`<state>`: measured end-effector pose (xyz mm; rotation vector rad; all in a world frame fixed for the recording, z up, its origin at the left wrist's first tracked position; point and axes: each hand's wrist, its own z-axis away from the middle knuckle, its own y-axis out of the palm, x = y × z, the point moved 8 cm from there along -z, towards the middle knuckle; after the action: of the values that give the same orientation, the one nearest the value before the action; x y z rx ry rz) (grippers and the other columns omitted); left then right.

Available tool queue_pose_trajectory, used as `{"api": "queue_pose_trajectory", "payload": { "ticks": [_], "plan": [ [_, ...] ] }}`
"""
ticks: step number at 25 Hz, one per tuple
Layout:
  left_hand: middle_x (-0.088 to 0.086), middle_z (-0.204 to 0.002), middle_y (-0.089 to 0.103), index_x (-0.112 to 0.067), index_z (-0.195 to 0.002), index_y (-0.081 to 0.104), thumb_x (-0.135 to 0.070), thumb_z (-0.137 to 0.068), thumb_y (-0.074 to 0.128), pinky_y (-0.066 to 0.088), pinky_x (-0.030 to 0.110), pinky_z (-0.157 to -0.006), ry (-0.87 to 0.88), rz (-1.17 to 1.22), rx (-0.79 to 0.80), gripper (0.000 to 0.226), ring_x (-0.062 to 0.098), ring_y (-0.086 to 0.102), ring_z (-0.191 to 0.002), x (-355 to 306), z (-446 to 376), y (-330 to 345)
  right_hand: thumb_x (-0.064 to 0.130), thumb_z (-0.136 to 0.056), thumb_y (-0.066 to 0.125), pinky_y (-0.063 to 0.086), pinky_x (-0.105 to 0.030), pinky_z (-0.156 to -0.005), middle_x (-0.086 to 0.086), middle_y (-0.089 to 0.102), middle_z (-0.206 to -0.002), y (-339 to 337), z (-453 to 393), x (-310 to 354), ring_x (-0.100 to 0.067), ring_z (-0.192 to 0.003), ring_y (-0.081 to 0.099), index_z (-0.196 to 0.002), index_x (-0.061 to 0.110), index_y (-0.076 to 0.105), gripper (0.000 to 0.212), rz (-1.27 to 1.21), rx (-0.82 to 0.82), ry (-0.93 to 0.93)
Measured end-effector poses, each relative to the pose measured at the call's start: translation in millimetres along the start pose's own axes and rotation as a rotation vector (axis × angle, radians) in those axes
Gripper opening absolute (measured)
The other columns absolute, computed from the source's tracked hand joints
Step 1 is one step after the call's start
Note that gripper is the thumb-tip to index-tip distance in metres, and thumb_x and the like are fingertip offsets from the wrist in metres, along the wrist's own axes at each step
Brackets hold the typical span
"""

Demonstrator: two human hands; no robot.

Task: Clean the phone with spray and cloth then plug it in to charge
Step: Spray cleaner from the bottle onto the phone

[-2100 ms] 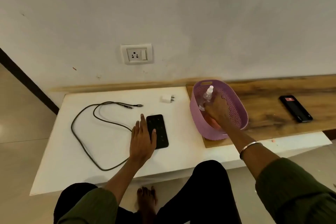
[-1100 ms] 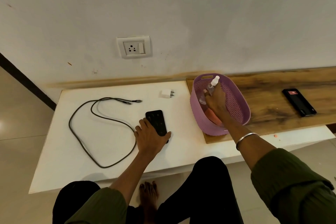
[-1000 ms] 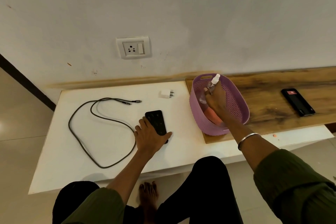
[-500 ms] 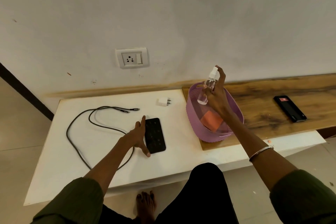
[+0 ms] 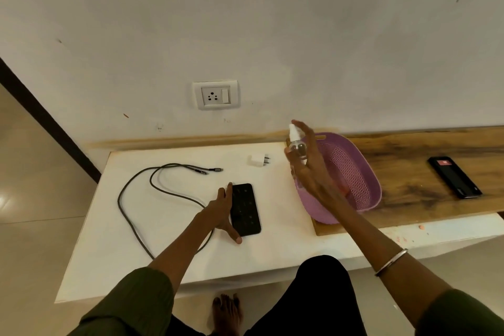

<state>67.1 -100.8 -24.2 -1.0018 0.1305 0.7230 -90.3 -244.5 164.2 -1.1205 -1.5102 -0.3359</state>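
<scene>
A black phone (image 5: 245, 209) lies flat on the white table (image 5: 174, 262). My left hand (image 5: 222, 210) rests against its left edge, fingers along the side and thumb by the near corner. My right hand (image 5: 308, 169) holds a small clear spray bottle (image 5: 296, 144) with a white nozzle upright in the air, left of the purple basket (image 5: 365, 188), index finger raised over the nozzle. A dark charging cable (image 5: 136, 199) loops on the table to the left. A white plug adapter (image 5: 258, 159) lies near the wall, below the wall socket (image 5: 215, 94). The cloth is mostly hidden behind my right arm.
A second black phone (image 5: 454, 177) lies on the wooden board (image 5: 425, 199) at the right. My knees and a bare foot (image 5: 226, 314) are below the table's front edge.
My right hand has lifted the spray bottle out of the basket and moved it left, toward the phone. My left hand slid from on top of the phone to its left edge.
</scene>
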Motion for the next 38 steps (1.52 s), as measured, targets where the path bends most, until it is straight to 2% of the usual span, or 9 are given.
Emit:
{"api": "queue_pose_trajectory", "payload": {
  "ticks": [2, 5, 13, 18, 24, 26, 29, 34, 38],
  "plan": [
    [0.011, -0.159, 0.006, -0.017, -0.151, -0.026, -0.047, -0.047, 0.096, 0.036, 0.053, -0.114, -0.012, 0.011, -0.014, 0.163, 0.040, 0.030, -0.143, 2.7, 0.9, 2.0, 0.024, -0.086, 0.067, 0.056, -0.028, -0.056, -0.002, 0.061, -0.095, 22.9, 11.3, -12.9, -0.016, -0.060, 0.060, -0.135, 0.045, 0.033, 0.063, 0.133, 0.046, 0.011],
    [0.011, -0.158, 0.008, -0.018, -0.152, -0.022, -0.048, -0.045, 0.096, 0.037, 0.052, -0.113, -0.007, 0.027, -0.043, 0.163, 0.039, 0.031, -0.142, 2.7, -0.2, 0.1, 0.018, -0.083, 0.069, 0.054, -0.018, -0.051, 0.011, 0.056, -0.072, 49.0, 29.6, -42.5, -0.008, -0.053, 0.058, -0.135, 0.047, 0.032, 0.070, 0.189, 0.126, 0.060],
    [0.009, -0.153, 0.022, -0.018, -0.155, -0.008, -0.052, -0.040, 0.096, 0.041, 0.049, -0.110, 0.020, 0.075, -0.106, 0.159, 0.034, 0.037, -0.139, 7.7, -0.7, -2.1, 0.010, -0.086, 0.062, 0.055, -0.019, -0.047, 0.005, 0.059, -0.062, 82.9, 60.5, -97.5, -0.005, -0.053, 0.061, -0.126, 0.064, 0.028, 0.076, 0.171, 0.250, 0.222],
    [0.008, -0.150, 0.026, -0.019, -0.155, -0.006, -0.052, -0.039, 0.096, 0.041, 0.048, -0.109, 0.052, 0.101, -0.127, 0.158, 0.033, 0.040, -0.137, 8.0, -1.1, -1.7, 0.011, -0.087, 0.066, 0.051, -0.013, -0.050, 0.004, 0.061, -0.074, 87.9, 62.5, -111.9, 0.000, -0.064, 0.065, -0.136, 0.048, 0.031, 0.070, 0.190, 0.234, 0.268],
    [0.009, -0.150, 0.027, -0.018, -0.154, -0.003, -0.052, -0.040, 0.096, 0.041, 0.048, -0.109, 0.043, 0.104, -0.136, 0.155, 0.033, 0.040, -0.137, 11.0, -0.2, -2.3, 0.012, -0.087, 0.065, 0.055, -0.014, -0.053, 0.001, 0.061, -0.077, 94.0, 64.6, -116.3, -0.017, -0.064, 0.065, -0.126, 0.058, 0.028, 0.070, 0.244, 0.246, 0.262],
    [0.009, -0.151, 0.026, -0.018, -0.154, -0.003, -0.052, -0.040, 0.096, 0.040, 0.048, -0.109, 0.039, 0.104, -0.135, 0.155, 0.033, 0.040, -0.137, 12.1, 0.2, -1.7, 0.012, -0.088, 0.064, 0.057, -0.017, -0.056, -0.006, 0.063, -0.081, 94.3, 65.7, -118.4, -0.023, -0.068, 0.066, -0.131, 0.050, 0.031, 0.066, 0.270, 0.263, 0.274],
    [0.009, -0.152, 0.024, -0.018, -0.155, -0.005, -0.052, -0.040, 0.096, 0.040, 0.048, -0.109, 0.034, 0.096, -0.124, 0.156, 0.034, 0.039, -0.138, 11.9, 0.6, 0.3, 0.012, -0.090, 0.062, 0.056, -0.019, -0.059, -0.005, 0.061, -0.081, 90.0, 68.5, -120.7, -0.016, -0.065, 0.062, -0.137, 0.035, 0.034, 0.060, 0.308, 0.275, 0.298],
    [0.010, -0.154, 0.022, -0.019, -0.155, -0.007, -0.051, -0.041, 0.096, 0.040, 0.050, -0.110, 0.027, 0.095, -0.120, 0.157, 0.036, 0.038, -0.138, 12.3, 0.5, -1.4, 0.010, -0.091, 0.061, 0.051, -0.011, -0.048, 0.008, 0.055, -0.065, 79.4, 65.0, -116.1, -0.011, -0.053, 0.057, -0.137, 0.038, 0.035, 0.060, 0.319, 0.205, 0.273],
    [0.010, -0.153, 0.023, -0.019, -0.155, -0.008, -0.052, -0.040, 0.096, 0.040, 0.050, -0.109, 0.028, 0.090, -0.121, 0.158, 0.037, 0.039, -0.137, 13.0, 1.6, -2.0, 0.014, -0.090, 0.061, 0.062, -0.030, -0.056, -0.002, 0.062, -0.073, 74.7, 67.1, -116.8, -0.024, -0.063, 0.064, -0.136, 0.040, 0.033, 0.060, 0.345, 0.217, 0.252]
  ]
}}
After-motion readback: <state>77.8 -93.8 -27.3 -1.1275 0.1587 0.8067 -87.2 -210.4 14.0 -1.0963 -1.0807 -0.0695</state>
